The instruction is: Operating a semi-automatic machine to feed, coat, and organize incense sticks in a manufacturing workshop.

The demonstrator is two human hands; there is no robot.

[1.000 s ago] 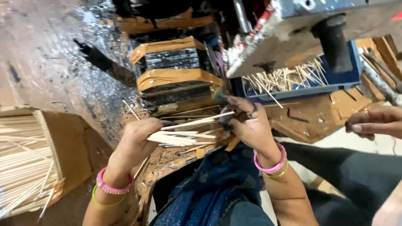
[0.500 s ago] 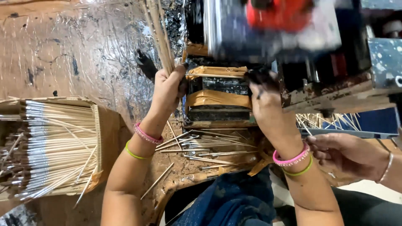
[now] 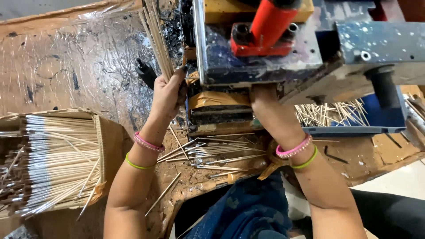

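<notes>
the left hand (image 3: 168, 93) is closed around a bundle of thin sticks (image 3: 156, 37), gripping them near their lower ends so they stand nearly upright and fan a little at the top, right beside the machine (image 3: 265, 53). held that way the sticks stay gathered and their ends sit level, close to the dark slot block (image 3: 219, 110) under the machine's plate.

the right hand (image 3: 265, 104) reaches up under the overhanging plate; its fingers are hidden behind the metal, so i cannot tell whether it is open or gripping anything. only the back of the hand and the wrist show.

between the two forearms loose sticks (image 3: 208, 155) lie scattered flat on the worn surface (image 3: 66, 66), within easy reach of either hand. to the left a cardboard box (image 3: 104, 141) holds many sticks laid side by side, ends aligned. to the right, behind the right wrist, a blue tray (image 3: 380, 121) holds a looser heap of short sticks. a red handle (image 3: 270, 20) stands on top of the machine, untouched.
</notes>
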